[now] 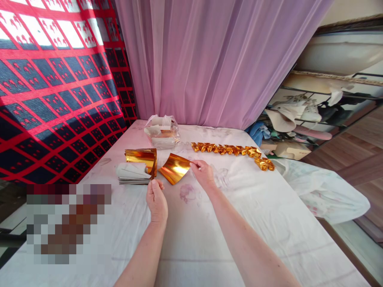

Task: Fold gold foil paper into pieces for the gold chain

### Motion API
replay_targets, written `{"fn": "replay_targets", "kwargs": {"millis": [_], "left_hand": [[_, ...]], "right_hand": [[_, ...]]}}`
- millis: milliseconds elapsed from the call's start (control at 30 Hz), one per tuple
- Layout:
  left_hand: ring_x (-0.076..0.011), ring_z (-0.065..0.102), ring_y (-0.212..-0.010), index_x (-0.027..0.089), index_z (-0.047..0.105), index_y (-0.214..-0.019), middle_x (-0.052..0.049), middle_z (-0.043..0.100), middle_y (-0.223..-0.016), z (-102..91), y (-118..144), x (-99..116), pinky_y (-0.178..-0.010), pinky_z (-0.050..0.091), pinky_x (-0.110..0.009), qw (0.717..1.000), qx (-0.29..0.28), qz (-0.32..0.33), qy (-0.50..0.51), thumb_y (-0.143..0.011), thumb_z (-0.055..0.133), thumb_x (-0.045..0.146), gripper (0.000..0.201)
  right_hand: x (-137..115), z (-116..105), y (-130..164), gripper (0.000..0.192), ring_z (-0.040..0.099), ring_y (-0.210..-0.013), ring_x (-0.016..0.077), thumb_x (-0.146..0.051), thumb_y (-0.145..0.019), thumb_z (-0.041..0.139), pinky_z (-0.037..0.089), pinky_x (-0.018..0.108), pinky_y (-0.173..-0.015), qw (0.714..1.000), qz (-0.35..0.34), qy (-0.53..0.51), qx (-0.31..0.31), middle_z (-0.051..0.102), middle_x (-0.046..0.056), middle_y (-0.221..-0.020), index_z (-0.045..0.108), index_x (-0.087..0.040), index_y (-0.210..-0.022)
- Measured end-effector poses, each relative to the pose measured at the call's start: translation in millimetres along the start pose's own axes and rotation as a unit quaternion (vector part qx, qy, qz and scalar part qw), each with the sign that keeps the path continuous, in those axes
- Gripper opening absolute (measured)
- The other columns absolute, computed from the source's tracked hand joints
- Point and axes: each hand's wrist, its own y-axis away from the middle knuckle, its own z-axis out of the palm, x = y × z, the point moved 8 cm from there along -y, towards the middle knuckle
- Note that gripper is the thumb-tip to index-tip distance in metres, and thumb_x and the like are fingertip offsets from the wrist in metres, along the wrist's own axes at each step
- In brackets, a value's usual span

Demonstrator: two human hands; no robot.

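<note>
My right hand (204, 173) pinches the right corner of a curled sheet of gold foil paper (175, 169), holding it just above the white cloth. My left hand (156, 200) is at the sheet's lower left edge, fingers curled, next to a stack of paper sheets (131, 173) whose top gold sheet (141, 156) bends upward. Whether the left fingers grip the sheet is hard to tell. A row of several folded gold paper pieces (232, 150) lies behind my right hand.
A clear plastic bag with more paper (162, 132) sits at the back of the cloth-covered table (209, 235). A pink curtain (215, 59) hangs behind, a red-and-dark patterned cloth (56, 87) at left. Cluttered shelves (299, 119) stand at right.
</note>
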Motion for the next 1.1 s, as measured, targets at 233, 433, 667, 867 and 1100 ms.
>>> {"fn": "replay_targets", "kwargs": {"millis": [233,433,667,867,1100], "left_hand": [[-0.0164,0.053,-0.063,0.024,0.051,-0.069,0.001,0.054,-0.063,5.4,2.5,6.4,-0.064,0.046,-0.029,0.999,-0.039,0.013,-0.002,-0.09,0.039,0.058,0.042],[-0.0174,0.059,-0.068,0.022,0.057,-0.075,-0.001,0.061,-0.069,6.9,0.8,2.4,-0.068,0.05,-0.03,0.999,-0.043,0.013,0.001,-0.091,0.039,0.055,0.041],[-0.0187,0.065,-0.083,0.022,0.063,-0.087,-0.004,0.067,-0.086,7.2,1.5,4.6,-0.08,0.052,-0.032,0.998,-0.051,0.033,-0.007,-0.094,0.038,0.051,0.039],[-0.0217,0.063,-0.101,0.023,0.065,-0.093,-0.006,0.068,-0.1,9.7,3.8,12.3,-0.096,0.048,-0.035,0.994,-0.079,0.077,-0.015,-0.093,0.04,0.056,0.041],[-0.0225,0.066,-0.103,0.02,0.067,-0.1,-0.009,0.07,-0.105,14.3,-1.7,10.7,-0.094,0.052,-0.037,0.989,-0.121,0.084,-0.03,-0.097,0.03,0.057,0.052]], "right_hand": [[19.9,-73.7,33.4,0.041,0.067,-0.087,0.0245,-0.042,-0.101,0.034,0.056,0.041,-0.077,0.99,-0.029,0.036,0.132,0.071,0.012,-0.103,0.068,-0.021,-0.109],[-18.7,-54.3,85.9,0.019,0.068,-0.087,0.0177,-0.025,-0.096,0.055,0.055,0.032,-0.082,0.961,-0.253,0.108,0.039,0.073,0.005,-0.095,0.073,-0.027,-0.094],[-26.1,-47.6,133.9,0.02,0.068,-0.089,0.0173,-0.013,-0.093,0.055,0.056,0.03,-0.077,0.897,-0.401,0.186,-0.012,0.073,0.006,-0.097,0.071,-0.023,-0.099],[-33.8,-47.7,149.8,0.019,0.069,-0.099,0.0172,-0.012,-0.093,0.055,0.057,0.03,-0.083,0.886,-0.432,0.162,-0.038,0.074,0.005,-0.104,0.07,-0.022,-0.097],[-37.6,-52.1,155.1,0.019,0.071,-0.098,0.0168,-0.013,-0.096,0.051,0.059,0.029,-0.082,0.889,-0.431,0.146,-0.056,0.075,0.004,-0.1,0.068,-0.02,-0.093]]}}
